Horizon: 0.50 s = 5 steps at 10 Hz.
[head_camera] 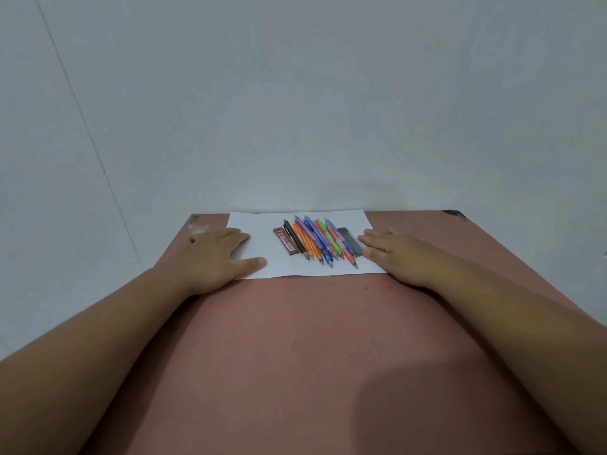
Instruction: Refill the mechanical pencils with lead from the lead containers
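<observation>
Fingers of the left hand (219, 254) lie straight and flat, palm down, pressing on the left part of a white sheet of paper (259, 261), with the thumb stretched out toward the near edge of the sheet; they grasp nothing. Fingers of the right hand (392, 254) are likewise extended and relaxed, resting flat on the right end of the same sheet, their tips just beside a dark grey lead container (351, 242) without curling round it. Between the two hands, on the middle of the paper, lies a tight row of mechanical pencils (320, 243), side by side and touching, all slanted the same way with their tips pointing toward the person and slightly right. A black pencil (294, 239) lies at the left of the row, then orange, purple, blue, green and pink ones, though where they overlap the exact count cannot be told. A red lead container (285, 242) lies flat just left of the black pencil, well apart from the left hand. The grey container lies at the right end of the row, partly under the last pencil. Both bare forearms reach forward from the lower corners. The paper sits at the far edge of a reddish-brown table (295, 356), which meets a pale wall (295, 110).
</observation>
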Motion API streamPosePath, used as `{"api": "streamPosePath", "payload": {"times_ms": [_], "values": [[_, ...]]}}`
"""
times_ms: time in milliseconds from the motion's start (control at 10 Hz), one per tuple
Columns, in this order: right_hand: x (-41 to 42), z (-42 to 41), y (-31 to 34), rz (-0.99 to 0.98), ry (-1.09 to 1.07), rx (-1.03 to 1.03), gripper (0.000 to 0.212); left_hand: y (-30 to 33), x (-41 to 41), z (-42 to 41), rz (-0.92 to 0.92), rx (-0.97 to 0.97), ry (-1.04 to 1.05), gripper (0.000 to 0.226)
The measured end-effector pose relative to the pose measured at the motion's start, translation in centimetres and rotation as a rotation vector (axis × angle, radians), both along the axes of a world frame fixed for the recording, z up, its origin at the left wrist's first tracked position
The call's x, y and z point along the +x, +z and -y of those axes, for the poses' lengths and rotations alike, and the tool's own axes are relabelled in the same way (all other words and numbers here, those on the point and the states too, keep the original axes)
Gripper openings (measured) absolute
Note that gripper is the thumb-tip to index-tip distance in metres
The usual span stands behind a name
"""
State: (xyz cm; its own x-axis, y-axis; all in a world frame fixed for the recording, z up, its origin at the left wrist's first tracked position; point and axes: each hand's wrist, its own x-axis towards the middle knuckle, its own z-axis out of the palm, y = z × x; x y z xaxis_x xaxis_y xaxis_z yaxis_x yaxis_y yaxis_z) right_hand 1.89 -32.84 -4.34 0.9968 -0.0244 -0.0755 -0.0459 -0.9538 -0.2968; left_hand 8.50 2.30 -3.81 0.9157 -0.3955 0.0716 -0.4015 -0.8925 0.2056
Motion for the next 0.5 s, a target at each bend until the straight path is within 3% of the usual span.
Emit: {"api": "streamPosePath", "payload": {"times_ms": [100,200,300,500], "values": [[-0.2,0.1,-0.2,0.030,0.005,0.015,0.053,-0.4,0.2,-0.3,-0.014,-0.008,0.000,0.083],[-1.3,0.2,0.0,0.129,-0.002,0.186,0.057,-0.4,-0.2,-0.5,0.002,-0.098,0.022,0.088],[-4.1,0.4,0.2,0.133,0.000,0.227,0.060,-0.7,-1.3,-1.7,-0.015,-0.235,0.038,0.090],[-15.9,0.7,0.2,0.011,0.188,0.014,0.056,-0.2,-9.6,-5.8,-0.111,-0.187,-0.107,0.095]]}}
